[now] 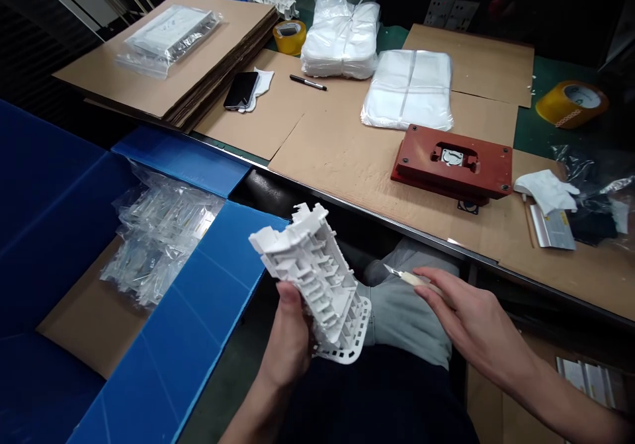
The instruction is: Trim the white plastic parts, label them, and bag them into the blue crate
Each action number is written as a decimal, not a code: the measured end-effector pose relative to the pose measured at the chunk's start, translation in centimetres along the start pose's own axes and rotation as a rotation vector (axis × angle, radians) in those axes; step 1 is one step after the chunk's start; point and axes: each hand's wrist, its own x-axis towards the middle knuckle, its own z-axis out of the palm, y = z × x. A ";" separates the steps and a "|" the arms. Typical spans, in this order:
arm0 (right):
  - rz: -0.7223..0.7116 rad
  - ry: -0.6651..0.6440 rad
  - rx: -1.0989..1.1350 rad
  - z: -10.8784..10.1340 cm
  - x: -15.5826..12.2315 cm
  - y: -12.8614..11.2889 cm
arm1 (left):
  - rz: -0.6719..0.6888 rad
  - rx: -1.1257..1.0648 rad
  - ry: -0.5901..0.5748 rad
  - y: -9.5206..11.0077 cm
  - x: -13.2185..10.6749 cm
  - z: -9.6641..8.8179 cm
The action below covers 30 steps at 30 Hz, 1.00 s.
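Gripped in my left hand (292, 341) is a white moulded plastic part (322, 285) with many ribs and a slotted, rounded end. It is tilted above my lap, and my thumb presses on its near side. My right hand (459, 305) pinches a craft knife (411, 278) with a pale handle. Its pointed blade aims left toward the plastic part, with a gap between them. The fingers of my left hand behind the part are hidden.
A blue box (218, 259) on the left holds bagged parts (159, 232). On the cardboard-covered bench (337, 139) are a red fixture (456, 163), stacks of plastic bags (409, 90), tape rolls (570, 103), a phone (241, 90) and a pen (308, 83). The bench's metal edge runs before me.
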 end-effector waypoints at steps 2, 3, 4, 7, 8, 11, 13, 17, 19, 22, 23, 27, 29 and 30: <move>0.187 -0.128 0.142 0.6 0.1 0.2 | -0.071 -0.081 0.010 0.6 0.2 0.4; 0.245 -0.180 0.210 0.7 0.2 0.2 | -0.120 -0.108 0.002 0.9 0.3 0.6; 0.276 -0.218 0.272 0.8 0.3 0.2 | -0.175 -0.128 -0.018 1.2 0.4 0.7; 0.282 -0.259 0.417 0.5 0.7 0.1 | -0.296 -0.153 -0.084 1.8 0.4 0.9; 0.286 -0.258 0.451 0.4 0.8 0.1 | -0.313 -0.158 -0.100 1.9 0.4 0.9; 0.282 -0.195 0.487 0.1 1.1 0.2 | -0.321 -0.175 -0.144 2.0 0.4 1.0; 0.225 -0.120 0.445 -0.2 1.3 0.2 | -0.334 -0.184 -0.177 2.0 0.5 1.0; -0.086 -0.011 0.312 -1.4 2.1 -0.2 | -0.397 -0.204 -0.248 1.6 0.6 1.0; -0.312 0.016 0.245 -2.1 2.8 -0.7 | -0.466 -0.224 -0.290 1.3 0.8 1.2; -0.630 -0.047 0.156 -3.1 3.9 -2.0 | -0.557 -0.289 -0.312 0.9 1.2 1.8; -0.716 -0.106 0.127 -3.4 4.3 -2.5 | -0.578 -0.319 -0.312 0.8 1.3 2.0; -0.930 -0.332 0.065 -3.8 5.5 -4.3 | -0.638 -0.396 -0.329 0.4 1.5 2.9; -0.976 -0.393 0.072 -3.8 5.7 -4.9 | -0.646 -0.405 -0.334 0.3 1.4 3.1; -0.988 -0.418 0.079 -3.7 5.8 -5.1 | -0.647 -0.408 -0.338 0.2 1.4 3.2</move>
